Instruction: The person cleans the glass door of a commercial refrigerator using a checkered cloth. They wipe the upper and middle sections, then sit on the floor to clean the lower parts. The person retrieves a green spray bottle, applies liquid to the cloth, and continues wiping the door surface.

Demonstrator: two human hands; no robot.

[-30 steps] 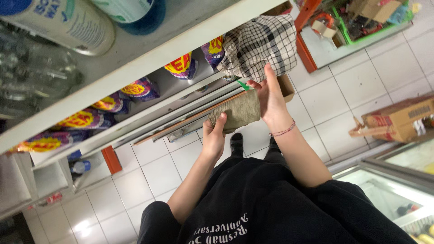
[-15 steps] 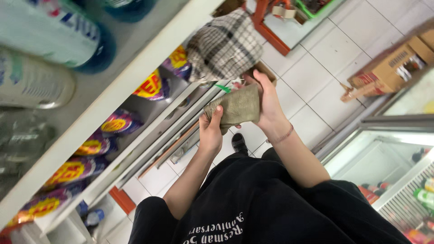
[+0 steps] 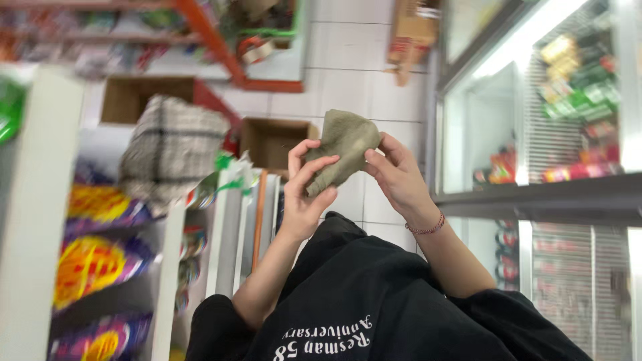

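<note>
A folded olive-green cloth is held up in front of me between both hands. My left hand grips its lower left part with fingers curled over it. My right hand, with a red cord bracelet at the wrist, pinches the cloth's right edge. Below are my black sleeves and shirt.
A white shelf unit on the left holds yellow and purple snack bags. A checked cloth lies on the shelf's end. Open cardboard boxes sit on the tiled floor. A glass-door cooler with drinks stands at right.
The camera view has swung right, away from the shelf toward the cooler. Both hands have brought the green cloth off the shelf edge and now hold it up in the open.
</note>
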